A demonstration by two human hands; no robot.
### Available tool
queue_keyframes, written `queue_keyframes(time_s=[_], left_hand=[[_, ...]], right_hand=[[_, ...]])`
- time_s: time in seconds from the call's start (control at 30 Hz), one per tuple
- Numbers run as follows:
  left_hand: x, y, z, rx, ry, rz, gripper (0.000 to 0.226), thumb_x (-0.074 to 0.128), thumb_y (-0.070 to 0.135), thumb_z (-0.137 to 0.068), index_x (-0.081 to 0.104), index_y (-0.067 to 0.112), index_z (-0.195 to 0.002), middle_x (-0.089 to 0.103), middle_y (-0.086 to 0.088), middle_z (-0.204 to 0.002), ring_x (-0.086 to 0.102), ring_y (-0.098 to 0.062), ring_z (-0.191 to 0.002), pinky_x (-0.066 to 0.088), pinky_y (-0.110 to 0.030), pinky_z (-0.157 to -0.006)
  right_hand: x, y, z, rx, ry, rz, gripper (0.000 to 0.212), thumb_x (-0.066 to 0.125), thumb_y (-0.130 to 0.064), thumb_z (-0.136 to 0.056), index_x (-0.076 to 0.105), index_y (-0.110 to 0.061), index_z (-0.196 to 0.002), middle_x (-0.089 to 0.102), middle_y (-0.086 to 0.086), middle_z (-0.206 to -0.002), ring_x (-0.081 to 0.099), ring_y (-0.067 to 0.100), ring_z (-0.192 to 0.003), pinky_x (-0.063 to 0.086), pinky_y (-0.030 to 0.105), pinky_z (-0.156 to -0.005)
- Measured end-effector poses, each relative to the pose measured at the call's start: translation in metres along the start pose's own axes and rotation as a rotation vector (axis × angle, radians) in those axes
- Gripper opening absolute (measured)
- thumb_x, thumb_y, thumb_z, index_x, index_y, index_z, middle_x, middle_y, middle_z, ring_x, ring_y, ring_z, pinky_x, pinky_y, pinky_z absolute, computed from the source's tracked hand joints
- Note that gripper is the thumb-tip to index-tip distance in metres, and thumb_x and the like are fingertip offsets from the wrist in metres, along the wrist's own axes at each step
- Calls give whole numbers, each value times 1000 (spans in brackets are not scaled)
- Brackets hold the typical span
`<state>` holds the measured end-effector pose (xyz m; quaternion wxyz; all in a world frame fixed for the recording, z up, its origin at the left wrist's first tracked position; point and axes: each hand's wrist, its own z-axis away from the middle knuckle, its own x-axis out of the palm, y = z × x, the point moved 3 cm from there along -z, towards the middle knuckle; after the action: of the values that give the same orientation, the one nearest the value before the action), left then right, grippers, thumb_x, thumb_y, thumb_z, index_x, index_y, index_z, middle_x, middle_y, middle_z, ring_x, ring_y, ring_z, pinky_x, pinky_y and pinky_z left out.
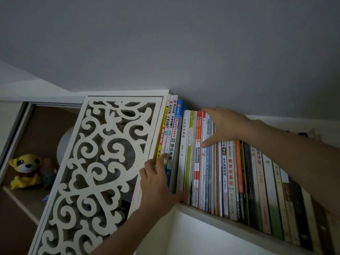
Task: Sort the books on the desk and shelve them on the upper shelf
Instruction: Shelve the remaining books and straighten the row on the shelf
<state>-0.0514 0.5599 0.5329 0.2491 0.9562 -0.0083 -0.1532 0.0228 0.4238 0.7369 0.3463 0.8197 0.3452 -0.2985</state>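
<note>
A long row of upright books [230, 173] fills the upper shelf [217, 216], spines facing me. At its left end stand several tall exam books [170, 133] against the carved panel. My left hand [156, 183] rests at their lower spines, index finger stretched up on them and thumb reaching right to the foot of a white-spined book [184, 144]. My right hand [223, 126] lies over the tops of the thin books in the middle, fingers straight on their top edges and thumb pressing the spines.
A white carved openwork panel [103, 162] bounds the shelf on the left. Behind it an open compartment holds a yellow plush toy [25, 170]. A grey wall rises close above the books.
</note>
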Motion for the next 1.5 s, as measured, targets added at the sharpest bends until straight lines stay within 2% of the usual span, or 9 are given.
queue_keyframes(time_s=[0.1,0.47,0.63,0.77,0.93,1.2,1.3,1.37,1.5], left_hand=[[9,-2,1,-43,11,6,122,82,59,-54,2,37,-144,10,6,-138,14,-16,-128,27,-39,-111],[11,-13,-3,72,34,19,122,85,51,-56,9,29,-149,16,4,-141,20,-15,-121,30,-38,-105],[10,4,7,108,143,-32,116,84,49,-60,14,26,-150,16,-6,-149,21,-31,-135,29,-55,-107],[24,63,8,271,-4,125,111,71,59,-72,-8,43,-148,-20,21,-154,-12,-12,-146,10,-47,-118],[45,74,5,371,-118,18,109,57,66,-79,-28,42,-143,-44,21,-145,-42,-5,-134,-17,-40,-113],[46,70,4,381,-163,35,109,63,50,-83,-27,41,-144,-42,22,-146,-41,-4,-134,-16,-40,-113],[43,74,5,333,-181,-19,110,63,49,-84,-29,42,-142,-44,21,-145,-43,-4,-133,-14,-42,-116],[42,84,9,279,-162,-62,108,61,49,-85,-31,39,-142,-46,18,-144,-44,-6,-132,-12,-45,-118],[52,128,24,377,-167,-75,115,60,59,-82,-33,31,-143,-49,15,-143,-47,-7,-130,-22,-37,-112]], right_hand=[[7,2,-1,-5,40,-16,110,87,-57,-53,33,-27,-143,48,-3,-136,49,17,-120,46,42,-98],[20,-2,0,32,152,-58,108,87,-57,-52,35,-23,-140,48,-2,-134,52,18,-118,48,43,-94],[5,19,25,62,91,149,134,74,-76,-54,3,-23,-154,30,0,-156,35,22,-139,22,56,-115],[-5,41,43,126,17,200,116,74,-76,-53,30,-24,-146,47,-1,-141,49,19,-124,39,45,-103],[16,38,38,115,74,204,103,74,-76,-53,40,-24,-135,56,-3,-127,55,18,-112,43,41,-97],[16,39,41,103,124,186,102,70,-81,-52,41,-27,-133,56,-3,-128,52,19,-117,38,46,-102],[6,47,59,103,90,297,116,63,-86,-54,30,-22,-144,47,-1,-142,44,21,-131,19,56,-114],[-7,61,74,136,69,384,114,56,-90,-55,35,-21,-142,50,-2,-139,47,20,-128,14,60,-114],[-18,88,94,209,30,319,88,55,-91,-55,55,-26,-115,60,-8,-107,58,17,-100,38,50,-101]])
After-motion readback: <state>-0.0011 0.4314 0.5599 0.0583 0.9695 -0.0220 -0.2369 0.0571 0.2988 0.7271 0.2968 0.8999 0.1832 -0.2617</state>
